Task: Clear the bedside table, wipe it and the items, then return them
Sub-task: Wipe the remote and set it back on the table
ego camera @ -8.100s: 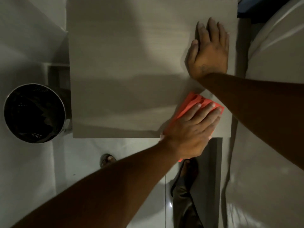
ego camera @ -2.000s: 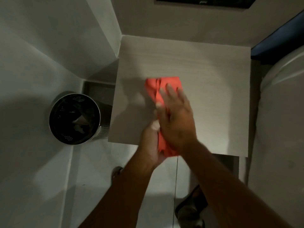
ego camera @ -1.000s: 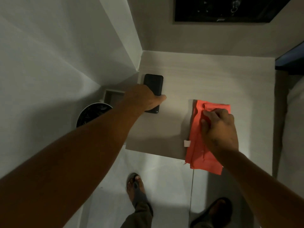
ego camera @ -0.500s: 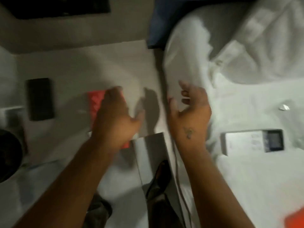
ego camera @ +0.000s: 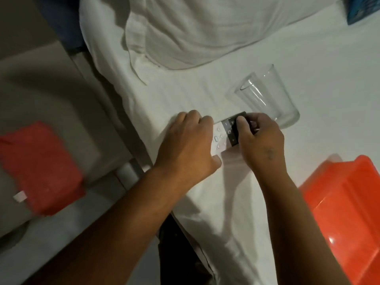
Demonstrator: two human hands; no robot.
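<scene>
White bedsheet [ego camera: 205,99] is carrying the remote [ego camera: 226,134], and both hands are closing on it: left hand [ego camera: 187,145] gripping its near end, right hand [ego camera: 259,138] pinching the dark end. Likely fetching it for wiping; the red cloth [ego camera: 39,167] is waiting on the tabletop [ego camera: 41,95].
</scene>
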